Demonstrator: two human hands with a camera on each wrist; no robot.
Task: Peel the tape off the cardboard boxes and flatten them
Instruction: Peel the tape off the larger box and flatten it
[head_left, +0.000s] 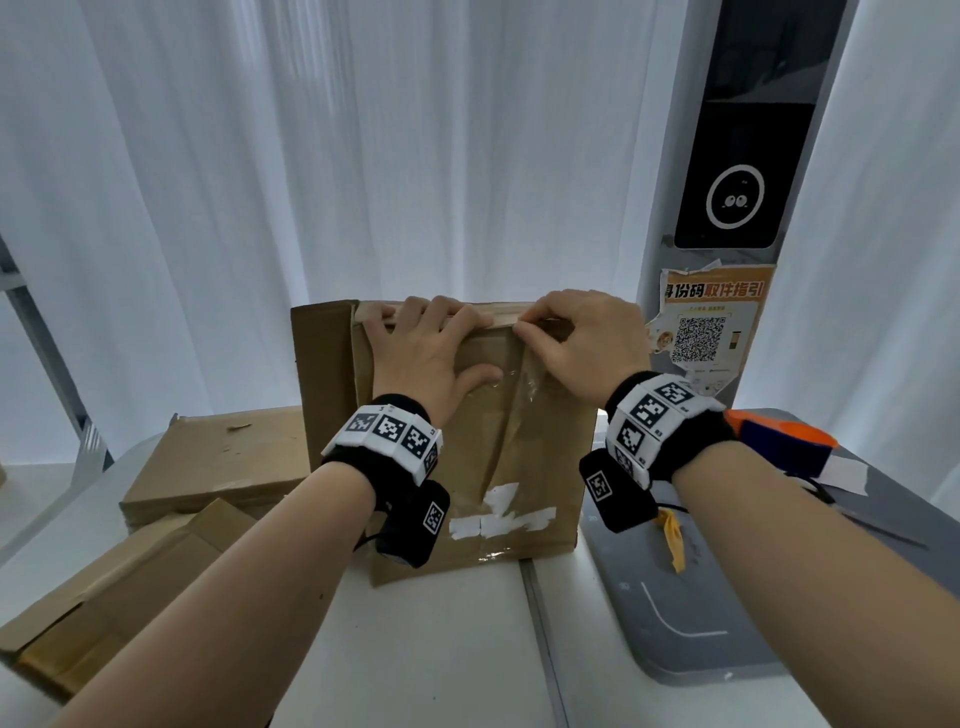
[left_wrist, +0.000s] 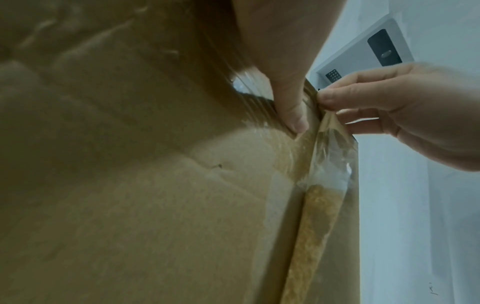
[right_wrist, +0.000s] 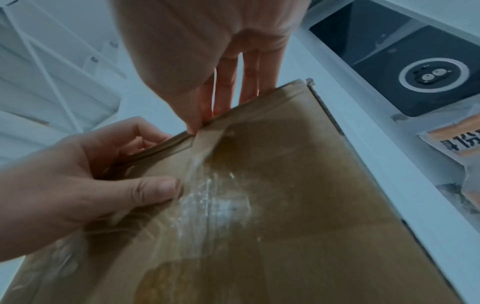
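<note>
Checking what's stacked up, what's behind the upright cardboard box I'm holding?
Behind the upright cardboard box a second cardboard sheet sticks out on its left, then white curtain. The box hides the rest.

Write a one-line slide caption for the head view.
Left hand steadies the upright cardboard box while right hand pinches clear tape at its top edge.

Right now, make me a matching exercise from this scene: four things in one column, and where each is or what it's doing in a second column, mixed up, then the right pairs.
Things:
1. left hand
2. right hand
3. clear tape
4. flattened boxes

Places or states:
A. stacked at the left of the table
B. pinches the tape at the box's top edge
C. partly lifted off the upright box
D. grips the upright box's top edge

Pairs: 1-D, 2-B, 3-C, 4-A
</note>
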